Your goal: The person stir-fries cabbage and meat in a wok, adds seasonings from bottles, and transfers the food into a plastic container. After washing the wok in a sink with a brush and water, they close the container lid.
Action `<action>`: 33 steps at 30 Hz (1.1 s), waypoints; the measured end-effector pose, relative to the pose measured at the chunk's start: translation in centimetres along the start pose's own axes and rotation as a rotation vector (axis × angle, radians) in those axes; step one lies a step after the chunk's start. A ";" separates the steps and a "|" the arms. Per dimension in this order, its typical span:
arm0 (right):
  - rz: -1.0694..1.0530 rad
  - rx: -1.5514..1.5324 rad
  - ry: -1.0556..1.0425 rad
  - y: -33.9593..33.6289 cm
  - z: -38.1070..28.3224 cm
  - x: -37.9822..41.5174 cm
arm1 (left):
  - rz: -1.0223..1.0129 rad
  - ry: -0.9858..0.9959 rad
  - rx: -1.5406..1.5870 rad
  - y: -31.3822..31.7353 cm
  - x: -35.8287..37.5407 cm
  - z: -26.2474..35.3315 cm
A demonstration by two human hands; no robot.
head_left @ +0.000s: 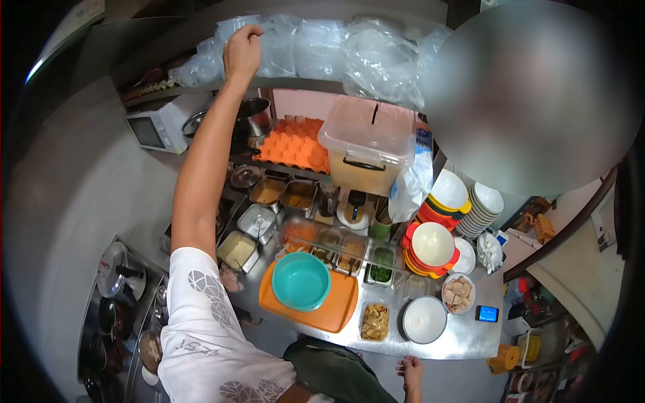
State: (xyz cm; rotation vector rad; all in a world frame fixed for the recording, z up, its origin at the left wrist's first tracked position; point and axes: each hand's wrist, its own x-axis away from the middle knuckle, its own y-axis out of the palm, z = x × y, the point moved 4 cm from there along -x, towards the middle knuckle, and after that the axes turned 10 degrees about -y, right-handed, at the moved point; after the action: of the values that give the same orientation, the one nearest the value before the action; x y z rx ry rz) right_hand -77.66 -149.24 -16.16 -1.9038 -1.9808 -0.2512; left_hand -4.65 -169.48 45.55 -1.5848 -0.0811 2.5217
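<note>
My left hand [242, 52] is raised to the high shelf, its fingers curled against clear plastic containers in bags [277, 47]; what they grip is hidden. Low at the counter's front edge, my right hand [410, 369] hangs with loosely bent fingers and nothing visible in it. Nearest to it are a white bowl [424, 320] and a clear tub of yellowish food [374, 322]. A teal bowl [301, 281] rests on an orange tray [344, 303]. Pale meat pieces [458, 293] fill a bowl beside a lit phone [487, 314].
Metal food pans [238, 250] line the counter's back left. Behind them stand orange egg trays [293, 146] and a lidded plastic bin [369, 144]. Stacked bowls [433, 244] rise at the right. A microwave [156, 127] and a pressure cooker [119, 270] are at the left.
</note>
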 end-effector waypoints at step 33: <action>0.166 0.411 -0.119 5.6 1.4 6.1 | 0.195 0.763 -0.218 -0.9 -2.0 6.0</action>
State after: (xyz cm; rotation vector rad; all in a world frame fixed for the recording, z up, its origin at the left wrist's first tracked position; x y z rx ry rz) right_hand -72.43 -142.75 -15.78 -1.8267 -1.7617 0.2988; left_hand -9.12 -168.67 50.11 -2.6335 -0.1106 1.8923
